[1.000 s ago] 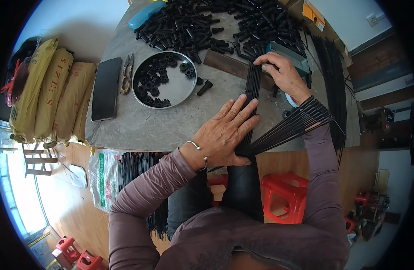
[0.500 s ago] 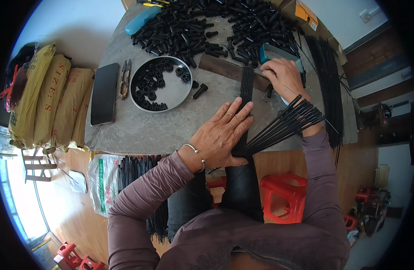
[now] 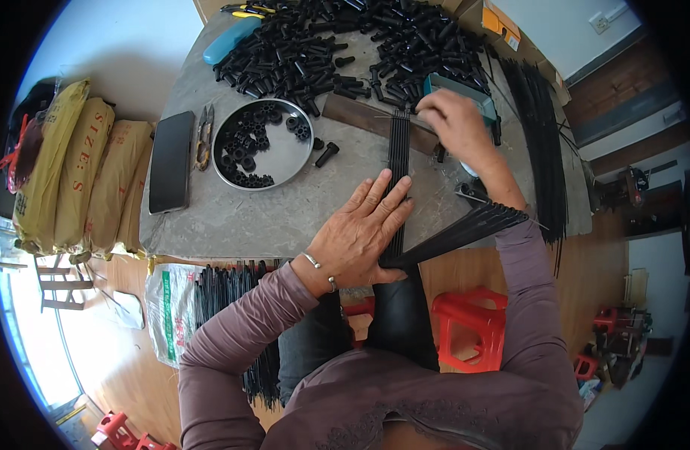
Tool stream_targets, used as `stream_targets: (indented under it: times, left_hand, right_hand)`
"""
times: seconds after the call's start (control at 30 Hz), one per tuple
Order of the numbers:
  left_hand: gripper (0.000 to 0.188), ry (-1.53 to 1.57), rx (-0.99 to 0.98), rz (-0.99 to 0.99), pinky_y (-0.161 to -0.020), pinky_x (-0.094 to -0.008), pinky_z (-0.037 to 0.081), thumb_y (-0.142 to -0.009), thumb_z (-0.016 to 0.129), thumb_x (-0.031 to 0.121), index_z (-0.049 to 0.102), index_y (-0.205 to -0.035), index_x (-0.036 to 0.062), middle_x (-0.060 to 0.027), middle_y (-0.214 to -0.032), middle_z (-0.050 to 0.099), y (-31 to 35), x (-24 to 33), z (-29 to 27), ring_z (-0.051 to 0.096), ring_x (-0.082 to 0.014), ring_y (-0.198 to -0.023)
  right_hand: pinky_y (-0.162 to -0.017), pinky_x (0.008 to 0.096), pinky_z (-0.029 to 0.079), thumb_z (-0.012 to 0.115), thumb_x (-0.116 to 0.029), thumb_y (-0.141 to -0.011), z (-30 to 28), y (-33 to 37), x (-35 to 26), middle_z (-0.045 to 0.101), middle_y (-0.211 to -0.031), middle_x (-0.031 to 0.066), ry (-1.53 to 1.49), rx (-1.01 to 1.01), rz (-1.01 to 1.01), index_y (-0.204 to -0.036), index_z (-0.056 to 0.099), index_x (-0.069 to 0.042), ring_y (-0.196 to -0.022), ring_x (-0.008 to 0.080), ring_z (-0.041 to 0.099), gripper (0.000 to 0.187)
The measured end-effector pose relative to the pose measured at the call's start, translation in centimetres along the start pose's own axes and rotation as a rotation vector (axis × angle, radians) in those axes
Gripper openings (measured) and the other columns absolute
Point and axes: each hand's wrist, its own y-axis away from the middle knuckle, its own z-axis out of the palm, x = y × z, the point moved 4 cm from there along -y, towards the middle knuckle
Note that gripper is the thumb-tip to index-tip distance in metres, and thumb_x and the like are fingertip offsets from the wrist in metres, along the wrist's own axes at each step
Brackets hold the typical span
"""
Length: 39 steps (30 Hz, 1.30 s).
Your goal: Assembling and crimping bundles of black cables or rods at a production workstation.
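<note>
My left hand (image 3: 365, 231) lies flat, fingers stretched out, pressing a row of thin black rods (image 3: 399, 142) down on the table. From beneath its thumb side a second fan of black rods (image 3: 457, 234) slants up to my right wrist. My right hand (image 3: 465, 129) is at the far end of the flat row, thumb and fingers curled together. Whatever it may pinch is too small to make out. A brown metal bar (image 3: 360, 118) lies crosswise by the rod ends. Behind the right hand stands a teal tray (image 3: 465, 94).
On the grey table (image 3: 240, 232) are a round metal dish (image 3: 289, 161) of small black ringed parts, snips (image 3: 204, 139), a phone (image 3: 171, 161) and a heap of black tubular pieces (image 3: 285, 64). More black rods (image 3: 536, 142) lie right. A red stool (image 3: 471, 330) stands below.
My right hand has shifted slightly left, to the ends of the flat rods. The slanting rods have dropped lower and bunched closer. My left hand keeps pressing.
</note>
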Motion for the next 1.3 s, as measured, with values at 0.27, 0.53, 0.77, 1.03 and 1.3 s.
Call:
stream_targets:
  times: [0.27,0.53,0.77,1.03,1.3]
  left_hand:
    - [0.095,-0.012,-0.056,0.028,-0.116,-0.0465,0.02,-0.069,0.07,0.058,0.041,-0.137,-0.0018,-0.0198,-0.153,0.023,-0.3,0.3,0.0,0.017,-0.0406,-0.143]
    - [0.098,0.024,-0.103,0.013,-0.116,-0.0468,0.022,-0.063,0.074,0.055,0.041,-0.137,-0.0013,-0.0183,-0.152,0.025,-0.1,0.5,-0.3,0.02,-0.0394,-0.142]
    - [0.095,0.032,-0.098,0.03,-0.115,-0.048,0.023,-0.064,0.073,0.057,0.045,-0.134,-0.0013,-0.018,-0.152,0.026,-0.6,0.8,-0.3,0.021,-0.0402,-0.142]
    - [0.094,0.012,-0.117,0.006,-0.115,-0.0474,0.022,-0.065,0.072,0.056,0.044,-0.135,0.0016,-0.0165,-0.153,0.027,-0.2,0.6,-0.2,0.019,-0.0393,-0.142]
    - [0.095,-0.003,-0.118,0.004,-0.115,-0.0463,0.022,-0.065,0.071,0.058,0.043,-0.137,0.0036,-0.0154,-0.153,0.027,-0.3,0.6,0.0,0.019,-0.038,-0.143]
  right_hand:
    - [-0.074,0.0405,0.049,0.063,-0.023,-0.08,-2.6,-0.8,11.9,0.068,-0.092,0.0086,0.235,-0.074,0.386,-0.089,0.071,-0.011,-0.086,0.0296,0.064,0.017]
    - [-0.075,0.0393,0.049,0.063,-0.024,-0.079,-1.4,-1.6,10.5,0.069,-0.088,0.0081,0.245,-0.159,0.389,-0.086,0.071,-0.011,-0.087,0.029,0.065,0.016]
    - [-0.071,0.0413,0.047,0.058,-0.021,-0.086,-3.0,-0.7,11.4,0.065,-0.089,0.0103,0.419,-0.063,0.262,-0.087,0.063,-0.007,-0.086,0.0296,0.062,0.015]
    - [-0.076,0.0357,0.048,0.059,-0.015,-0.086,-1.4,1.2,2.0,0.064,-0.088,0.0091,-0.057,-0.087,0.001,-0.091,0.067,-0.005,-0.085,0.0276,0.062,0.014]
    - [-0.077,0.0353,0.048,0.059,-0.013,-0.086,0.4,1.3,1.8,0.065,-0.089,0.0105,-0.172,-0.173,0.142,-0.095,0.067,-0.002,-0.084,0.0265,0.062,0.016]
